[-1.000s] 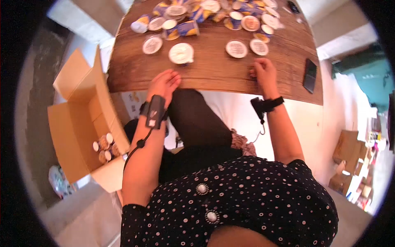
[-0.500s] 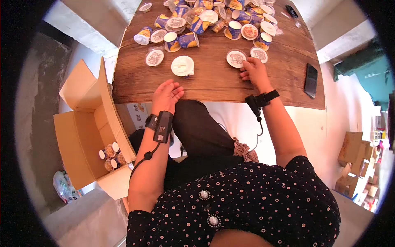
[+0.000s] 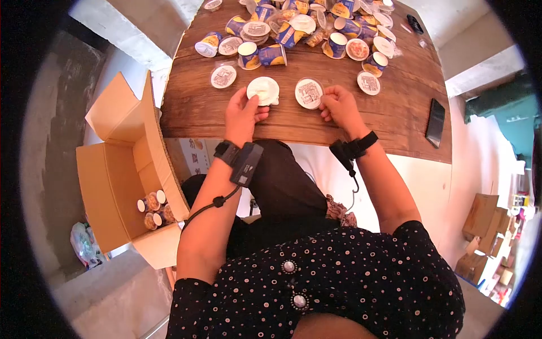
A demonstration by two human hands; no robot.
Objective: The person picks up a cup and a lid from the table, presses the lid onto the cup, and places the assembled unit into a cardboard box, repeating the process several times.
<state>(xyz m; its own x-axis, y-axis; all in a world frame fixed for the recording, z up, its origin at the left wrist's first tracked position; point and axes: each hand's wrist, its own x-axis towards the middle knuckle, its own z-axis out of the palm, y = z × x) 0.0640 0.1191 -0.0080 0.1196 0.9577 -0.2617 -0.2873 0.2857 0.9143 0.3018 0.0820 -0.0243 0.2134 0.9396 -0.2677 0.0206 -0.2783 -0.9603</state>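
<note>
Two cups lie at the near part of the counter (image 3: 395, 113), side by side and just apart. The white cup (image 3: 263, 90) shows a plain pale top; the left hand (image 3: 243, 113) is curled against its near left side, thumb and fingers touching the rim, so it grips the cup. The printed-lid cup (image 3: 309, 93) carries a square printed label on its top; the right hand (image 3: 337, 107) is closed at its right edge, fingertips pinching the rim. Both hands rest low on the wood, wrists toward the near edge of the counter.

Each wrist bears a black strap with a small device: the left wrist device (image 3: 244, 161) has a cable running down the forearm, the right wrist device (image 3: 345, 151) has a short cord hanging below it.

Just left of the white cup lies a further lidded cup (image 3: 223, 76), flat on the wood and apart from it. To the right, another lidded cup (image 3: 368, 83) sits well clear of the right hand. Across the far part of the counter is a dense heap of blue and yellow cups (image 3: 305, 25), some upright, some tipped on their sides. A dark phone (image 3: 437, 115) lies flat near the right edge of the counter.

On the floor at the left stands an open cardboard box (image 3: 116, 175), flaps spread, with a few cups in the box (image 3: 153, 209) gathered in its near corner. Further cardboard cartons (image 3: 485, 226) are stacked at the far right.
</note>
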